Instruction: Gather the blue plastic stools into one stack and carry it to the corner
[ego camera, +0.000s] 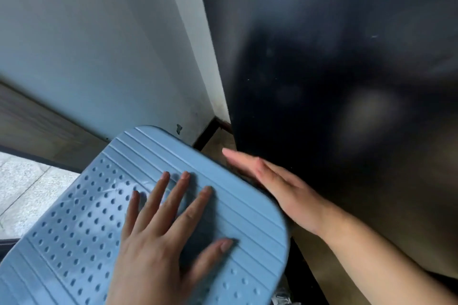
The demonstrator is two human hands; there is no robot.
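Blue plastic stool (81, 225): only the top seat is showing, rounded-rectangle, ribbed bands at both ends, dimpled field in the middle. It's sitting in the lower left, far end reaching toward the wall corner. Stools underneath aren't showing.

stool (81, 218) legs hidden, seat cropped at bottom-left

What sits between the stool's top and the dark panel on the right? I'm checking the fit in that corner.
In the head view, only the right hand, flat with straight fingers along the stool edge, beside the dark panel.
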